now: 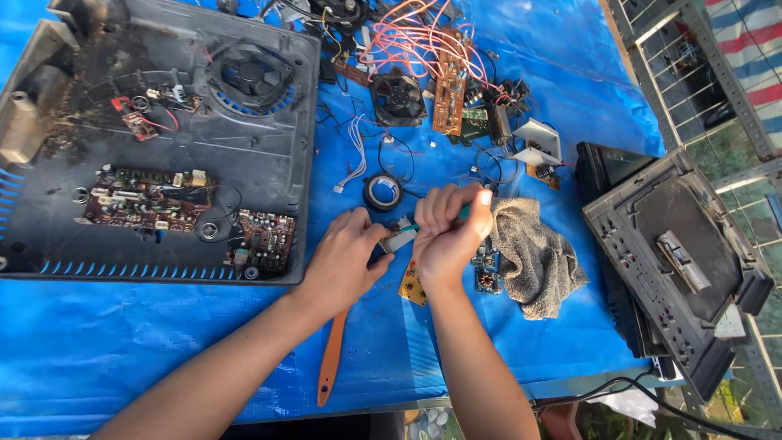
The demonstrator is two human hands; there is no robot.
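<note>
Our left hand [346, 261] pinches a small grey part [399, 239] in a narrow grip. Our right hand [452, 232] is fisted around a green-handled tool [463, 213] just beside it. A grey rag [533, 253] lies right of that grip on the blue desk [122, 350], a black tape roll [382, 192] just beyond.

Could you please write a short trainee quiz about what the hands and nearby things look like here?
1. True or false: the right hand grips a green-handled tool.
2. What lies just right of the right hand? A) grey cloth B) glass jar C) book
3. What does the left hand steady on the blue tarp?

Key: 1 true. 2 A. 3 A small component; its kind is unclear.
</note>
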